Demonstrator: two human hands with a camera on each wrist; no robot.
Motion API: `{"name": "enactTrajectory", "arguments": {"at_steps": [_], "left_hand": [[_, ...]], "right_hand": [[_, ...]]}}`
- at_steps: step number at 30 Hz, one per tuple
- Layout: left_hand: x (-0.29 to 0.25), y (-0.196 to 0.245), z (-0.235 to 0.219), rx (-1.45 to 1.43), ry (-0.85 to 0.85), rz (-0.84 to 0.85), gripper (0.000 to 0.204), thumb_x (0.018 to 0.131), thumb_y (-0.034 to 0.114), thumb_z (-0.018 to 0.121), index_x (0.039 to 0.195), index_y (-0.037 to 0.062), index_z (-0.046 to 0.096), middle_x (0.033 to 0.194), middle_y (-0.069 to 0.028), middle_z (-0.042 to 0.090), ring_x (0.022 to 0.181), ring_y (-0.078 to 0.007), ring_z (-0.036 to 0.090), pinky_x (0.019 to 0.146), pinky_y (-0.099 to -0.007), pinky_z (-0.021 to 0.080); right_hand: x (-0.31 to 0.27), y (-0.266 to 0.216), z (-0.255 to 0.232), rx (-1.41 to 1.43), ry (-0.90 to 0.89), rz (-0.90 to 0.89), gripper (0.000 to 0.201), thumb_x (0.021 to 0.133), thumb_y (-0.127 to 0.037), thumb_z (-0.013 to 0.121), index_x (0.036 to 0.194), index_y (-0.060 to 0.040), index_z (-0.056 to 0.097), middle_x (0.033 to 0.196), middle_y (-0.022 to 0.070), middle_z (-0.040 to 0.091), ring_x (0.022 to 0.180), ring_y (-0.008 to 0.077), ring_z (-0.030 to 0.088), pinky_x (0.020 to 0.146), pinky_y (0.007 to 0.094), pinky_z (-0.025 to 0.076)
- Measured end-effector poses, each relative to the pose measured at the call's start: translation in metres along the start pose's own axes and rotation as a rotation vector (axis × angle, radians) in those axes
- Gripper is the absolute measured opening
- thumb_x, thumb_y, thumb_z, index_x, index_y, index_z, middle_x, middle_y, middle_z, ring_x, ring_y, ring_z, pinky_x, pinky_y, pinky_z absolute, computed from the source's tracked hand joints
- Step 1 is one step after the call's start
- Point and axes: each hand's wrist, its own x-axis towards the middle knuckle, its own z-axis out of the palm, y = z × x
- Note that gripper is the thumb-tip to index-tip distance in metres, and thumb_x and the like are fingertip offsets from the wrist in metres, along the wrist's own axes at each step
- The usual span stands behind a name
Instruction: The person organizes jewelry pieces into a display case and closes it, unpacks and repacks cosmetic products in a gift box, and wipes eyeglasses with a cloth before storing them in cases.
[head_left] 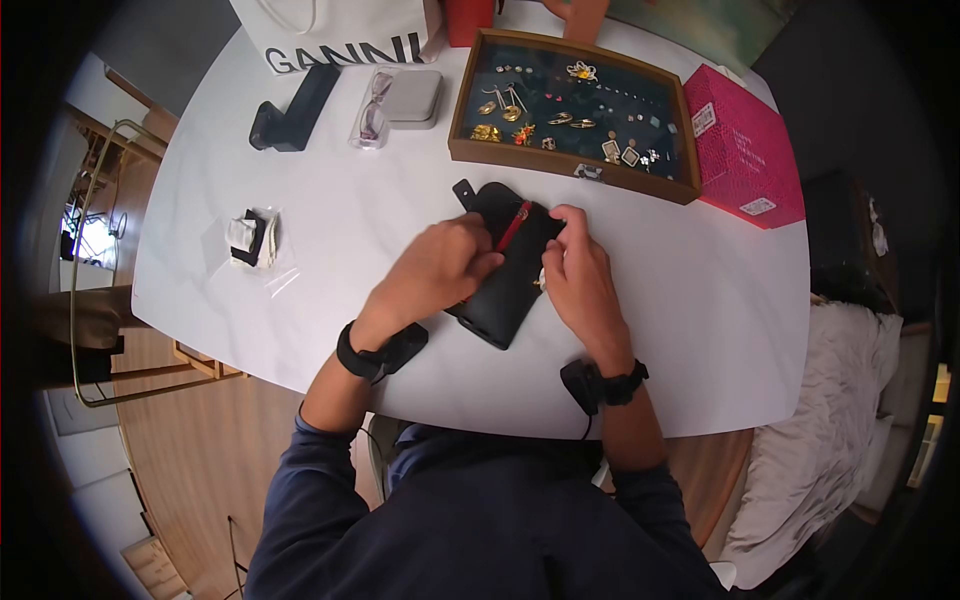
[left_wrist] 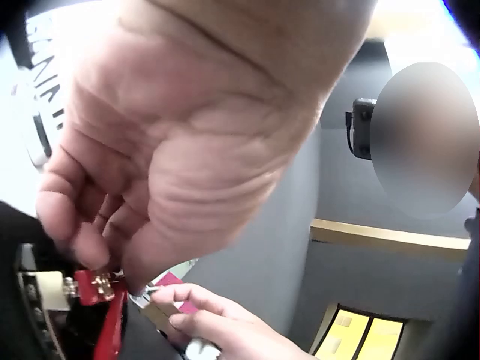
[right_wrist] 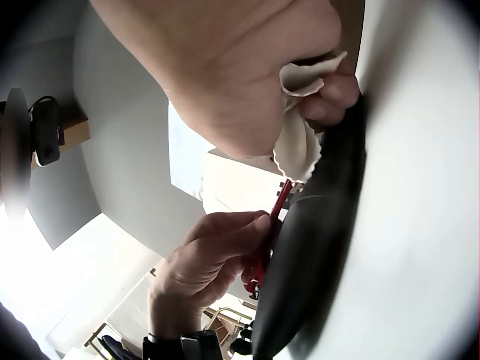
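Note:
An opened black pouch (head_left: 505,310) with a snap tab lies on the white table in front of me. Across it runs a slim red strip (head_left: 515,225), with gold-coloured metal fittings visible in the left wrist view. My left hand (head_left: 440,262) bends over the pouch, its thumb and fingers pinching the red strip. At the pouch's right edge, my right hand (head_left: 583,280) has its fingers curled and holds a cream cloth (right_wrist: 296,150) with a zigzag edge. The palm hides part of that cloth.
Behind the pouch stands a glass-topped jewellery box (head_left: 575,165), beside a pink box (head_left: 750,150). Glasses in a clear tray (head_left: 372,110), a grey case (head_left: 412,98), a black box (head_left: 295,115) and a white paper bag (head_left: 340,30) are further left. Folded cloths (head_left: 255,238) lie nearer.

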Motion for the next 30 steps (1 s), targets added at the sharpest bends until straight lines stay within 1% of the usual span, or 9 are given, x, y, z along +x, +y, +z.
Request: {"name": "enactTrajectory", "arguments": {"at_steps": [5, 6, 10, 12, 14, 17, 22, 25, 30], "left_hand": [[0.007, 0.006, 0.02, -0.403, 0.006, -0.101, 0.02, 0.098, 0.011, 0.068, 0.092, -0.0082, 0.062, 0.089, -0.0135, 0.057, 0.071, -0.0258, 0.059, 0.068, -0.0362, 0.046], [0.008, 0.006, 0.022, -0.405, 0.013, -0.101, 0.02, 0.098, 0.011, 0.068, 0.092, -0.0082, 0.062, 0.089, -0.0135, 0.057, 0.071, -0.0258, 0.059, 0.068, -0.0362, 0.046], [0.008, 0.013, 0.02, -0.451, 0.063, -0.105, 0.019, 0.1, 0.01, 0.066, 0.093, -0.0072, 0.063, 0.094, -0.0113, 0.056, 0.073, -0.0238, 0.059, 0.07, -0.035, 0.047], [0.009, 0.014, 0.02, -0.444, 0.062, -0.103, 0.019, 0.1, 0.011, 0.066, 0.094, -0.0065, 0.063, 0.096, -0.0118, 0.057, 0.073, -0.0263, 0.06, 0.07, -0.0352, 0.047], [0.009, 0.008, 0.026, -0.238, 0.181, 0.146, 0.017, 0.1, 0.012, 0.066, 0.098, -0.0041, 0.063, 0.1, -0.0134, 0.058, 0.076, -0.0335, 0.062, 0.071, -0.0389, 0.05], [0.007, 0.022, 0.02, -0.118, 0.143, 0.138, 0.016, 0.099, 0.015, 0.067, 0.101, -0.0011, 0.064, 0.104, -0.0143, 0.058, 0.081, -0.0381, 0.064, 0.071, -0.0428, 0.052], [0.004, 0.033, 0.01, 0.019, 0.131, 0.243, 0.014, 0.097, 0.015, 0.068, 0.1, 0.0017, 0.066, 0.108, -0.0129, 0.058, 0.08, -0.0352, 0.067, 0.069, -0.0433, 0.055], [0.002, 0.036, 0.008, 0.115, 0.123, 0.285, 0.014, 0.096, 0.016, 0.069, 0.099, 0.002, 0.066, 0.109, -0.0124, 0.059, 0.078, -0.0345, 0.067, 0.068, -0.0423, 0.056], [-0.001, 0.037, 0.006, 0.146, 0.114, 0.215, 0.015, 0.094, 0.015, 0.071, 0.095, 0.0011, 0.068, 0.108, -0.0133, 0.061, 0.076, -0.0351, 0.066, 0.068, -0.0426, 0.055]], "right_hand": [[0.007, 0.035, 0.01, 0.195, 0.296, 0.005, 0.043, 0.094, 0.002, 0.054, 0.135, 0.0003, 0.045, 0.103, 0.0171, 0.058, 0.089, 0.0294, 0.066, 0.081, 0.0413, 0.053], [0.006, 0.03, 0.005, 0.257, 0.246, 0.1, 0.051, 0.095, 0.0, 0.056, 0.144, 0.0002, 0.041, 0.116, 0.0173, 0.059, 0.09, 0.0257, 0.065, 0.081, 0.0387, 0.054], [0.006, 0.022, 0.005, 0.397, 0.222, 0.2, 0.06, 0.096, -0.005, 0.06, 0.151, -0.0002, 0.035, 0.121, 0.0169, 0.06, 0.085, 0.0205, 0.062, 0.079, 0.0347, 0.054], [0.004, 0.019, 0.0, 0.766, 0.013, 0.274, 0.071, 0.096, -0.011, 0.067, 0.156, -0.0001, 0.03, 0.126, 0.0143, 0.06, 0.088, 0.0165, 0.063, 0.08, 0.0315, 0.054], [0.004, 0.016, -0.007, 0.819, -0.044, 0.29, 0.075, 0.094, -0.013, 0.069, 0.157, 0.0, 0.028, 0.127, 0.0125, 0.06, 0.09, 0.0149, 0.064, 0.079, 0.0286, 0.053], [0.004, 0.009, -0.01, 0.868, -0.083, 0.318, 0.081, 0.092, -0.013, 0.072, 0.157, -0.0004, 0.027, 0.128, 0.0104, 0.06, 0.093, 0.0125, 0.063, 0.075, 0.0242, 0.05], [-0.002, -0.015, -0.007, 0.854, 0.019, 0.29, 0.081, 0.091, -0.019, 0.074, 0.157, -0.0052, 0.028, 0.132, 0.0096, 0.057, 0.099, 0.0092, 0.057, 0.068, 0.0224, 0.044], [-0.002, -0.016, -0.009, 0.827, 0.019, 0.375, 0.075, 0.091, -0.027, 0.069, 0.155, -0.0105, 0.032, 0.131, 0.007, 0.056, 0.102, 0.0083, 0.053, 0.068, 0.0237, 0.043], [0.0, 0.002, -0.004, 0.884, 0.011, 0.348, 0.064, 0.086, -0.027, 0.056, 0.147, -0.0149, 0.042, 0.116, -0.001, 0.055, 0.09, 0.0065, 0.05, 0.062, 0.0221, 0.038]]}}
